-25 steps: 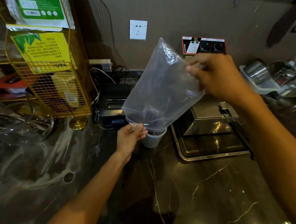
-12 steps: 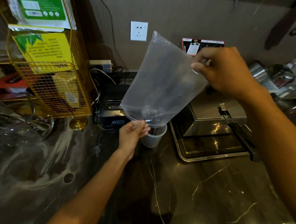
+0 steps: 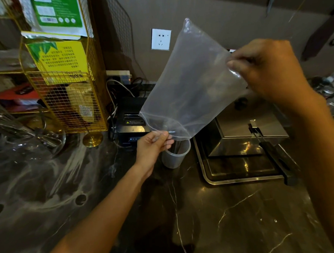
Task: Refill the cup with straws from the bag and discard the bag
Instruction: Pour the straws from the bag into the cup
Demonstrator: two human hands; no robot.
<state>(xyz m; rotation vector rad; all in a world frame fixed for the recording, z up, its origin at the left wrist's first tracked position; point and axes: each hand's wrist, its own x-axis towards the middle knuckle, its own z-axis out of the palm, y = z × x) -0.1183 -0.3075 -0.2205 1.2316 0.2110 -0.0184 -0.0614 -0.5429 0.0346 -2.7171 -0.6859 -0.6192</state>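
A clear plastic bag [image 3: 191, 82] hangs tilted, mouth down, above a translucent cup [image 3: 174, 155] on the dark marble counter. My left hand [image 3: 152, 146] pinches the bag's lower open edge just beside the cup's rim. My right hand [image 3: 265, 71] grips the bag's upper right side, holding it up. The bag looks see-through; I cannot make out straws inside it. The cup's inside shows a faint thin shape, unclear.
A gold wire rack [image 3: 67, 89] with packets stands at the left. A black receipt printer [image 3: 131, 126] sits behind the cup. A steel sunken tray with a lid [image 3: 241, 153] and a black-handled tool [image 3: 276, 153] lie to the right. Glassware [image 3: 17, 138] is at far left.
The bag has been lifted and its mouth now clears the cup's rim, where it covered the rim before. My left hand rose slightly with the bag's edge.
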